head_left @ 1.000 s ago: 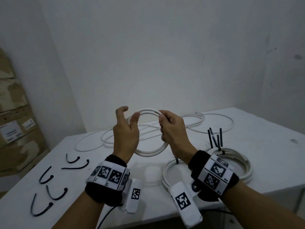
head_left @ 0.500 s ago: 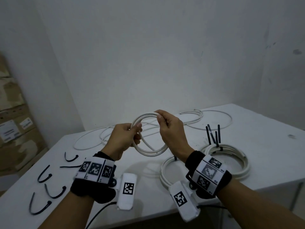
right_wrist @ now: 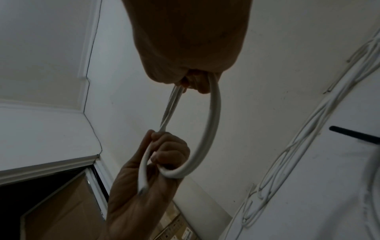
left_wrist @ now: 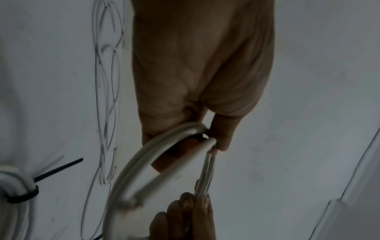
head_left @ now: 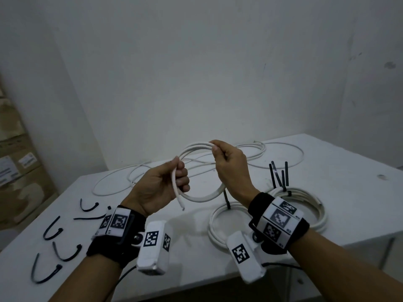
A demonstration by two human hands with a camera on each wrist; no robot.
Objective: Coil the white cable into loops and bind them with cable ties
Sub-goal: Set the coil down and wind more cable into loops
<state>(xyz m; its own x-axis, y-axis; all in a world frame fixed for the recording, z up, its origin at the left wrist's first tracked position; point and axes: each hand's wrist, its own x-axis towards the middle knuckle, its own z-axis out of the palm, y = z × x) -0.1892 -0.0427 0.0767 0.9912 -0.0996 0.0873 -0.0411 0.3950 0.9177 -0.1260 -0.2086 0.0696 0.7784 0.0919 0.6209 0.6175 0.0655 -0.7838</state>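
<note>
I hold a small coil of white cable in the air over the table. My left hand grips the coil's left side, fingers curled round the strands, and the cable's cut end sticks out below them. My right hand pinches the coil's top right. In the left wrist view the coil passes under my left fingers. In the right wrist view the loop hangs between both hands. Several loose black cable ties lie on the table's left side.
Two finished coils bound with black ties lie on the white table at the right, tie tails standing up. Loose white cables sprawl along the table's back. Cardboard boxes stand at the left wall.
My left hand, open beside the coil a second ago, has closed round its left side and turned palm up. The coil's cut end now points down below my fingers.
</note>
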